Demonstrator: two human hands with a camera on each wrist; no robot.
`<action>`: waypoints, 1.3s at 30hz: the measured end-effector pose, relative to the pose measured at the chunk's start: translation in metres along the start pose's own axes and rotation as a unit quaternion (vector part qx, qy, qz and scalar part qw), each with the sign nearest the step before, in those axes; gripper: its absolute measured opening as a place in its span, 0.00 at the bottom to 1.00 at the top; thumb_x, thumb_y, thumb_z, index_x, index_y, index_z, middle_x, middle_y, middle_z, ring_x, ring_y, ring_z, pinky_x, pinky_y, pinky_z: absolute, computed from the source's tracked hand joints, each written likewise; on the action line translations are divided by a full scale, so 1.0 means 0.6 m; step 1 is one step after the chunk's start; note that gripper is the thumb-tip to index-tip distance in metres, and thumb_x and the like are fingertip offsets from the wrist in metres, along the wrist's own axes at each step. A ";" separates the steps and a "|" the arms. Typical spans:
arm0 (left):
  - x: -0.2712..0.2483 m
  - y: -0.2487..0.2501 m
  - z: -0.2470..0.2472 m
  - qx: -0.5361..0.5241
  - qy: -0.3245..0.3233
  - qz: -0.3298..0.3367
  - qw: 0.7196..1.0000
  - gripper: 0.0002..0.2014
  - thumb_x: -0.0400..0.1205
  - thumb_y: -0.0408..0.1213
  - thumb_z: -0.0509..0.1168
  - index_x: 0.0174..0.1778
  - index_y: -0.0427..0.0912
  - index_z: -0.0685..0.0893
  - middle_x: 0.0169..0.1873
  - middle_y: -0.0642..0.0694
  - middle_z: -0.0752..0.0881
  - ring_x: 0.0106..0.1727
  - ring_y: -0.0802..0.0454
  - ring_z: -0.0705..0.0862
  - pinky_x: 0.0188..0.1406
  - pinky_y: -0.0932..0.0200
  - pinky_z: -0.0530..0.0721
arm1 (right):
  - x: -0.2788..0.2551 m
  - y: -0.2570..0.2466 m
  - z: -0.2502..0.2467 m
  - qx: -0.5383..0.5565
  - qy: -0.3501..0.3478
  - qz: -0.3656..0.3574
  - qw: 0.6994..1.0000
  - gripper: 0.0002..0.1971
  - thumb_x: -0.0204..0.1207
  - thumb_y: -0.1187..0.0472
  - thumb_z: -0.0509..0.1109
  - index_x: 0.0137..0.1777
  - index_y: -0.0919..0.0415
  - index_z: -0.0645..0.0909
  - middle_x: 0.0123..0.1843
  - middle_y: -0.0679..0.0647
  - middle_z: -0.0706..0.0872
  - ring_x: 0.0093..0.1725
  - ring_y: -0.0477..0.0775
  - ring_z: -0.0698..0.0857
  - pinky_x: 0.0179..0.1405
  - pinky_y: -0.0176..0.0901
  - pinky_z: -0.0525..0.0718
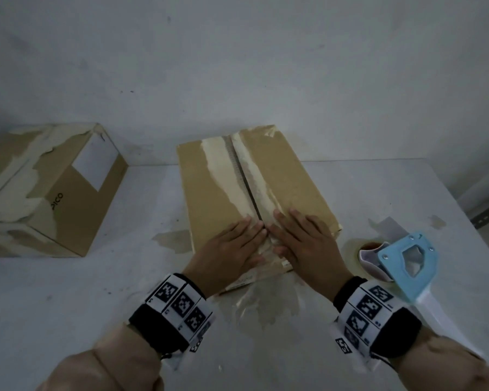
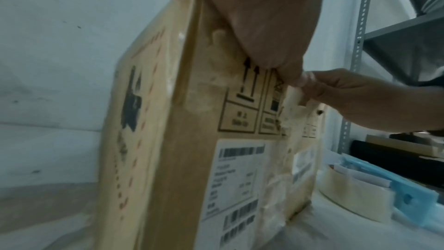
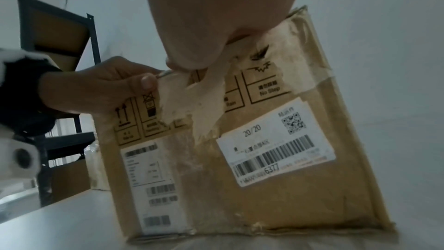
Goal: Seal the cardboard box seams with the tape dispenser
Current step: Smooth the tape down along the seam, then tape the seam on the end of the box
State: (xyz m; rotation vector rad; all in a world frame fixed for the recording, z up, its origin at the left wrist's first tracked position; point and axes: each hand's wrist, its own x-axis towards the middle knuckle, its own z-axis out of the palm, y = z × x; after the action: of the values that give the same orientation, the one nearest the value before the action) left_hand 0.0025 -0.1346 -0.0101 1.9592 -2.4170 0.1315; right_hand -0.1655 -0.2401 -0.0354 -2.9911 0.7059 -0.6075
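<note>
Both palms flat, fingers straight: left hand (image 1: pixel 227 251) and right hand (image 1: pixel 305 244) pressing box (image 1: pixel 226 193) flaps at seam. Tape dispenser (image 1: pixel 407 261) idle at 3 o'clock.

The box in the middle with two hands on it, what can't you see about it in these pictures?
- Inside the box: hidden in every view by the closed flaps.
- Near end of the top seam, head view: covered by the left hand and right hand.
- Small print on the white label, right wrist view: too blurred to read.
- Tape dispenser handle, head view: partly behind the right wrist band.
</note>
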 end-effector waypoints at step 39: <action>0.077 -0.022 -0.022 -0.091 -0.021 -0.454 0.886 0.37 0.80 0.63 0.46 0.81 0.45 0.49 0.82 0.44 0.50 0.82 0.40 0.52 0.74 0.37 0.63 | -0.241 0.121 -0.056 0.064 -0.083 0.498 0.861 0.50 0.67 0.23 0.45 0.72 0.67 0.65 0.68 0.83 0.69 0.62 0.84 0.75 0.56 0.75 0.76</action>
State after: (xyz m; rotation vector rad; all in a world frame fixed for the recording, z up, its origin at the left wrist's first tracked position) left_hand 0.0056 -0.1814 0.0069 2.7329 -1.2214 -0.1583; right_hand -0.3283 -0.2401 -0.0643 -2.0506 1.8547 -0.2821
